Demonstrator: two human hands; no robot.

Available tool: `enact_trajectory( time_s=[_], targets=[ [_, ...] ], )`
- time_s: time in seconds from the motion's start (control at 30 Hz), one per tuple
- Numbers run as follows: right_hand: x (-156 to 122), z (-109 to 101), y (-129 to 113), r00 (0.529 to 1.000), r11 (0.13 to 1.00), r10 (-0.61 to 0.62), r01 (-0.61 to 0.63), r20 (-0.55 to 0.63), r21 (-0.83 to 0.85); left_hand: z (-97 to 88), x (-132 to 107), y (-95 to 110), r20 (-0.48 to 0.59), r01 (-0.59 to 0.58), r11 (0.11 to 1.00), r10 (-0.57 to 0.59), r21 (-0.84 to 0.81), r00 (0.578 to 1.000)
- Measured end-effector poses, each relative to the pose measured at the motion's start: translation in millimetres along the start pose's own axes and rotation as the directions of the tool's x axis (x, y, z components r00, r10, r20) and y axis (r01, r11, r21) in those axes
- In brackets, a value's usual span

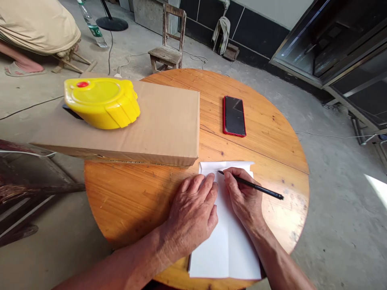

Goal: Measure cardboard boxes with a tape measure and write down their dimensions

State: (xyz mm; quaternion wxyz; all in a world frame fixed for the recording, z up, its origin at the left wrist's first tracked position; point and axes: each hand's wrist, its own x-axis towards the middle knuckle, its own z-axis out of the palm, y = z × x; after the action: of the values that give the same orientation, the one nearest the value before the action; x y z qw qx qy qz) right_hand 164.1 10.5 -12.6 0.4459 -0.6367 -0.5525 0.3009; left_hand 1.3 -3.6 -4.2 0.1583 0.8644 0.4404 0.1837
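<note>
Concrete-floored room; round wooden table (136, 193). A white folded paper sheet (229, 249) lies at the near edge, its long axis running away from the person. The left hand (193, 209) is pressed flat on the sheet's left half, palm down. The right hand (242, 197) pinches a black pen (256, 187), tip far-left on the paper and barrel trailing right. The label on a bottle (92, 26) on the floor is too small to read. A red phone (234, 116) lies beyond, its screen dark.

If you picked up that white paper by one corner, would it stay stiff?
Probably floppy: the white paper looks thin and creased. Likely light and apt to slide on the smooth table, since the left hand presses it down.
</note>
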Motion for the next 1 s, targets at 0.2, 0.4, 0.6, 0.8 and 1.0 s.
enact_trajectory(
  time_s=[0.2, 0.4, 0.6, 0.8, 1.0],
  targets=[
    [-0.1, -0.4, 0.4, 1.0, 1.0, 0.005, -0.005, 0.001, -0.003, 0.2, -0.4, -0.2, 0.0, 0.002, 1.0, -0.002, -0.003, 1.0],
    [-0.2, -0.5, 3.3, 1.0, 1.0, 0.007, -0.007, 0.006, -0.01, -1.7, 0.2, -0.7, 0.011, 0.005, 1.0, -0.005, -0.017, 1.0],
    [-0.1, -0.9, 4.4, 1.0, 1.0, -0.005, 0.005, 0.006, -0.028, -0.8, 0.5, -0.6, 0.0, 0.005, 1.0, -0.005, -0.014, 1.0],
    [-0.4, -0.7, 4.5, 1.0, 1.0, 0.006, -0.006, 0.003, -0.024, -1.7, -0.1, -0.1, 0.013, 0.008, 1.0, -0.007, -0.022, 1.0],
    [0.3, -0.4, 1.8, 1.0, 1.0, -0.004, 0.004, 0.009, -0.017, -2.1, 1.2, 0.2, 0.019, 0.011, 1.0, -0.01, -0.019, 1.0]
  ],
)
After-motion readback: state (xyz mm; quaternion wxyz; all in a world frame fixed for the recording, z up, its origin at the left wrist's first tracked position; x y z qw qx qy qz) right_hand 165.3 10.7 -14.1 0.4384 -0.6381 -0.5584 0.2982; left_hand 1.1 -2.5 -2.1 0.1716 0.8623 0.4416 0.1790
